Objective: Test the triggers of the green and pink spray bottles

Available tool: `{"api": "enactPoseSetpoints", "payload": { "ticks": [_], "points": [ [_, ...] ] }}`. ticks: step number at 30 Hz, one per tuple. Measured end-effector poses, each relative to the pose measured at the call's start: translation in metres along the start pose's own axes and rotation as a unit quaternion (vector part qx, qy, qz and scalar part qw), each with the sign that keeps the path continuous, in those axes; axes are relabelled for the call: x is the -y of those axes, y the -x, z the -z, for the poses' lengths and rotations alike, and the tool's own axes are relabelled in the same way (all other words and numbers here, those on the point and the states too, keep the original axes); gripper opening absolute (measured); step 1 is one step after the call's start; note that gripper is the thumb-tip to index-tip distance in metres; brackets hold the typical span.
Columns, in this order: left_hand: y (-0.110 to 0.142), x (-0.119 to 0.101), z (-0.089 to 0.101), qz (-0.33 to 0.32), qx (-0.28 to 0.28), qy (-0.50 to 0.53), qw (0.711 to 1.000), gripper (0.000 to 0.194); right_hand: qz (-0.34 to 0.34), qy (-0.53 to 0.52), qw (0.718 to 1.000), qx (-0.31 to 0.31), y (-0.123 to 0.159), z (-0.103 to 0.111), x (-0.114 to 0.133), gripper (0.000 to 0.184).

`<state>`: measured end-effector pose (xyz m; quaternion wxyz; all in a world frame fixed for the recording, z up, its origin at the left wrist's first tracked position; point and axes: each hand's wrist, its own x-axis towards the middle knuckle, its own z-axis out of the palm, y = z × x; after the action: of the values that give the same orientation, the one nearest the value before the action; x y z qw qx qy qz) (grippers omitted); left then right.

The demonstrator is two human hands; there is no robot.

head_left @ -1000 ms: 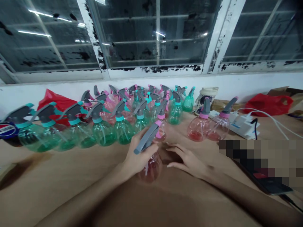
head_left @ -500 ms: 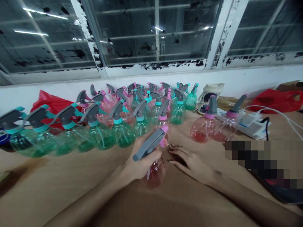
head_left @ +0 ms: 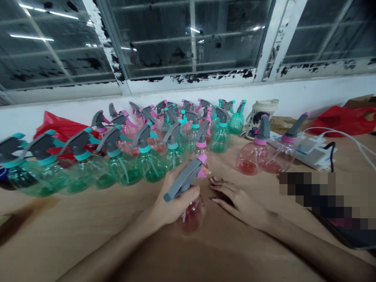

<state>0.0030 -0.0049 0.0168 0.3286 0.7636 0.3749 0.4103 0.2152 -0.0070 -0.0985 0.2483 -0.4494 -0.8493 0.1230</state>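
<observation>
My left hand [head_left: 176, 192] is wrapped round the neck of a pink spray bottle [head_left: 190, 219] with a grey and pink trigger head, which stands on the table. Reddish liquid and a dip tube show through its clear body. Just to the right, my right hand [head_left: 235, 199] rests over the table with its fingers apart, holding nothing. A row of green spray bottles [head_left: 151, 166] with grey and teal heads stands beyond my left hand. Behind the held bottle is another bottle with a pink collar [head_left: 201, 145].
More pink and green bottles crowd towards the wall. Two pink spray bottles [head_left: 251, 158] stand at the right, near a white power strip [head_left: 314, 152] with cables and a patterned container [head_left: 258, 117]. Red plastic bags [head_left: 343, 121] lie at both sides. A pixelated dark object [head_left: 337, 211] is at the right.
My right hand has drawn slightly away from the bottle's trigger. My left hand keeps its hold on the spray bottle. The view has shifted a little.
</observation>
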Motion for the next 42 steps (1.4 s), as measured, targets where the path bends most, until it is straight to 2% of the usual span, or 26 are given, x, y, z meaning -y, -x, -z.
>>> {"api": "enactPoseSetpoints", "payload": {
  "ticks": [3, 6, 24, 35, 42],
  "points": [
    [0.001, -0.001, -0.001, -0.025, 0.01, -0.032, 0.999, 0.014, 0.018, -0.003, 1.0, -0.001, 0.001, 0.0, -0.002, 0.041],
    [0.001, 0.0, -0.001, -0.021, -0.001, -0.041, 0.999, 0.011, 0.03, -0.011, 0.999, -0.005, 0.001, 0.001, -0.003, 0.042],
    [0.003, 0.005, -0.004, -0.018, -0.011, -0.051, 0.998, 0.004, 0.014, -0.001, 1.0, 0.004, 0.002, 0.005, 0.001, 0.042],
    [0.0, -0.002, 0.002, -0.032, 0.037, -0.046, 0.998, 0.02, 0.018, -0.007, 1.0, -0.006, 0.002, 0.006, 0.003, 0.05],
    [-0.002, -0.005, 0.002, -0.016, 0.03, -0.032, 0.999, 0.014, 0.027, -0.017, 0.999, -0.014, 0.003, 0.005, 0.0, 0.054]
  ]
}}
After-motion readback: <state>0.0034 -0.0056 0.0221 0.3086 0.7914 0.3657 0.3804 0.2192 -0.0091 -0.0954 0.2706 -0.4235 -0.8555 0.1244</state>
